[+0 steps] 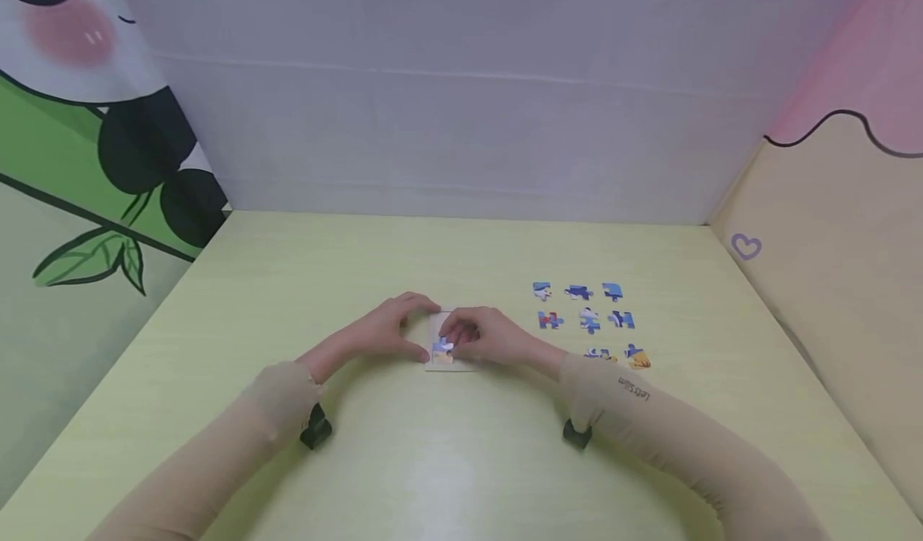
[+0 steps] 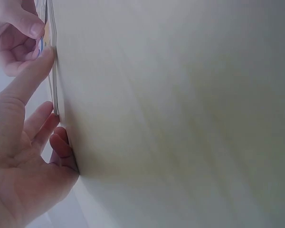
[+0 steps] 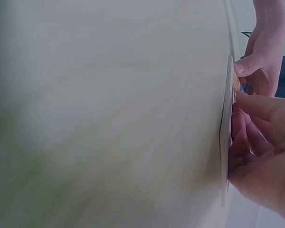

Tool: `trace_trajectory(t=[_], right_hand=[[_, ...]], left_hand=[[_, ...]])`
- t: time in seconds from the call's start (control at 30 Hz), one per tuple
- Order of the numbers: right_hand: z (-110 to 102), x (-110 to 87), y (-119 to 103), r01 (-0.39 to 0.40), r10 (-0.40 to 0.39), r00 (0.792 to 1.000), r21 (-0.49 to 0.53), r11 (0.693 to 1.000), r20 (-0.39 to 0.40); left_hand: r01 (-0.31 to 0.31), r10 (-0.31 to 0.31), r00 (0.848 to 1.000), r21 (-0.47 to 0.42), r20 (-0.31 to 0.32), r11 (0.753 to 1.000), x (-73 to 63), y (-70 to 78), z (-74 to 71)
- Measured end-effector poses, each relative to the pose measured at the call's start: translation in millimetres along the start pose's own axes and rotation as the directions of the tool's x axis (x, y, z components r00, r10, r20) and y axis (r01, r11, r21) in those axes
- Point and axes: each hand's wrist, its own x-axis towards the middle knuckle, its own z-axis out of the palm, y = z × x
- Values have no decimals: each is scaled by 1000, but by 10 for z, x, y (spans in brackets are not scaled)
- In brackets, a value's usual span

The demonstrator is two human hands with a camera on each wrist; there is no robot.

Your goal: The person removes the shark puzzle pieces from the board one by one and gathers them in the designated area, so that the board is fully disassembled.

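Observation:
A small pale puzzle board (image 1: 436,327) lies on the table in front of me. My left hand (image 1: 389,329) holds its left side, thumb at the near corner and fingertips at the far one. In the board's near left corner are joined jigsaw pieces (image 1: 442,353) in blue, white and sandy yellow. Over the board, my right hand (image 1: 497,337) pinches at the right edge of these pieces with thumb and curled fingers, partly covering them. In the right wrist view, the right thumb and fingertips (image 3: 240,97) are close over the board.
Several loose jigsaw pieces (image 1: 589,320) lie in rough rows to the right, the nearest partly hidden behind my right sleeve (image 1: 613,397). A pale cloth wall (image 1: 461,140) stands behind the table (image 1: 433,453), with painted panels on both sides.

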Motion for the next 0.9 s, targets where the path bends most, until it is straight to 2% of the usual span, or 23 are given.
trace_trajectory(t=[0.2, 0.67, 0.9], right_hand=[[-14, 24, -35, 8, -8, 1000, -47, 999, -2], [-62, -9, -75, -5, 5, 1000, -82, 997, -1], [-178, -122, -79, -57, 54, 998, -101, 993, -30]], left_hand=[[19, -19, 1000, -3, 4, 1000, 1, -7, 4], [29, -29, 1000, 13, 4, 999, 23, -33, 21], [27, -27, 1000, 16, 6, 1000, 27, -34, 16]])
